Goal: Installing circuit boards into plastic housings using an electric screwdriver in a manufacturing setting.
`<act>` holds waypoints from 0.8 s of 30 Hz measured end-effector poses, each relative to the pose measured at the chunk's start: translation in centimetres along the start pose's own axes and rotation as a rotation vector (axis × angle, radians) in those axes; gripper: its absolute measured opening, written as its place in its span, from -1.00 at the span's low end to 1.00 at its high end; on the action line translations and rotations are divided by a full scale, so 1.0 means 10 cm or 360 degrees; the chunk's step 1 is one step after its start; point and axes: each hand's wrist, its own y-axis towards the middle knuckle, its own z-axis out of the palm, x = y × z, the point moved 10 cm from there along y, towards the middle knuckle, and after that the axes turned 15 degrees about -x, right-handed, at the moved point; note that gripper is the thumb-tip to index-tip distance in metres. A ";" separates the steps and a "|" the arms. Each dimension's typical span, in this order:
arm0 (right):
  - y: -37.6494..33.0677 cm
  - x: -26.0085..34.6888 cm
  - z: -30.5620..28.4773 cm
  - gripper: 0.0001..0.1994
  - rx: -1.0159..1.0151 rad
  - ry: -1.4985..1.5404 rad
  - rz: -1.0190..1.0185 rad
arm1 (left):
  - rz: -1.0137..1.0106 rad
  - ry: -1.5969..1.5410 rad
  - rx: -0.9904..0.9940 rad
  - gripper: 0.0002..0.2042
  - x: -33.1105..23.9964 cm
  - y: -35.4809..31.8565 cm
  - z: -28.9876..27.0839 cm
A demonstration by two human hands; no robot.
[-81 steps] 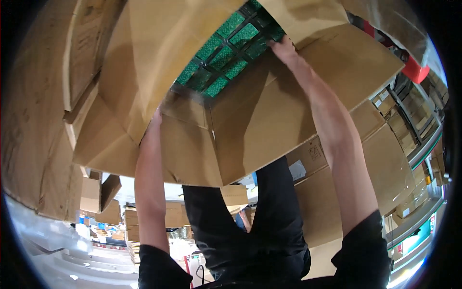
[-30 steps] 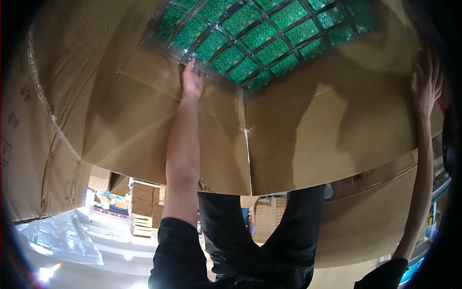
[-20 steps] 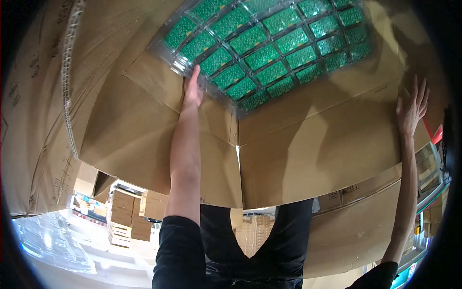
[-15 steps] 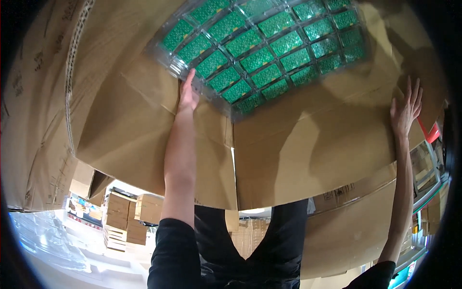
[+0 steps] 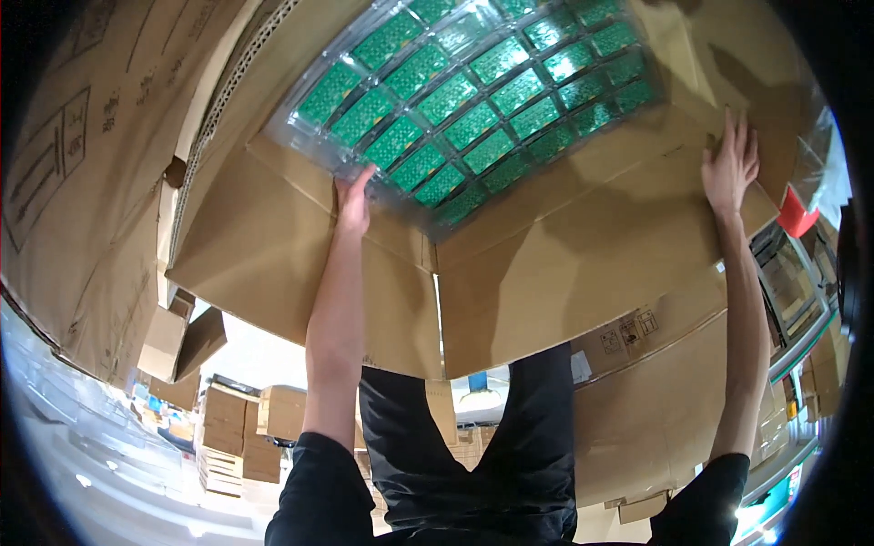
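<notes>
A clear plastic tray (image 5: 314, 127) of green circuit boards (image 5: 394, 143) lies inside a cardboard box (image 5: 546, 282). The boards sit in rows of separate pockets. My left hand (image 5: 353, 202) reaches down to the tray's near left edge, close against the box's inner side. One finger stretches along the tray edge; its other fingers are partly hidden. At the right, my right hand (image 5: 731, 168) lies on the inner cardboard with fingers stretched out. It is apart from the tray and holds nothing.
A large cardboard side (image 5: 82, 182) rises at the left. Below the right flap is another cardboard surface (image 5: 637, 428). A red object (image 5: 797, 213) and a metal-framed rack (image 5: 787, 273) stand at the right. Stacked cartons (image 5: 228, 423) are at the lower left.
The view has shifted, with the tray and box slightly lower and left in it. My right hand appears higher and further left on the cardboard. My left hand stays by the tray edge.
</notes>
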 end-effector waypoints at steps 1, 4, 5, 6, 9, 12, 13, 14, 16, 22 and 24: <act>0.01 -0.03 0.09 -0.23 0.0080 -0.0090 0.0059 | 0.0024 -0.0028 0.0014 -0.30 -0.02 -0.06 0.00; 0.12 -0.09 0.39 -0.24 0.0274 -0.0149 0.0267 | 0.0026 -0.0046 -0.0119 -0.34 -0.24 -0.36 -0.03; 0.15 -0.14 0.58 -0.25 0.0459 -0.0190 0.0399 | 0.0024 -0.0052 -0.0096 -0.34 -0.31 -0.46 -0.01; 0.15 -0.22 0.75 -0.26 0.0644 -0.0240 0.0535 | 0.0057 -0.0019 -0.0133 -0.38 -0.39 -0.52 -0.04; 0.18 -0.23 1.15 -0.34 0.0771 -0.0066 0.0802 | 0.0080 -0.0090 -0.0111 -0.47 -0.45 -0.69 -0.12; 0.06 -0.53 1.93 -0.33 0.0785 0.0164 0.0846 | -0.0072 -0.0277 0.0063 -0.62 -0.42 -0.82 -0.14; 0.02 -0.58 2.20 -0.35 0.0730 0.0373 0.0798 | -0.0033 -0.0276 0.0096 -0.61 -0.45 -0.84 -0.19; 0.10 -0.48 2.27 -0.35 0.0741 0.0375 0.0793 | 0.0008 -0.0275 0.0094 -0.59 -0.48 -0.89 -0.30; 0.24 0.05 2.41 -0.39 0.0950 0.0947 0.0852 | 0.0036 -0.0340 0.0013 -0.60 -0.52 -1.05 -0.42; 0.50 0.33 2.87 -0.43 0.0852 0.1033 0.0765 | 0.0198 -0.0293 -0.0098 -0.41 -0.67 -1.29 -0.40; 0.47 0.52 2.95 -0.40 0.0857 0.1124 0.0827 | 0.0274 -0.0214 -0.0189 -0.35 -0.71 -1.30 -0.41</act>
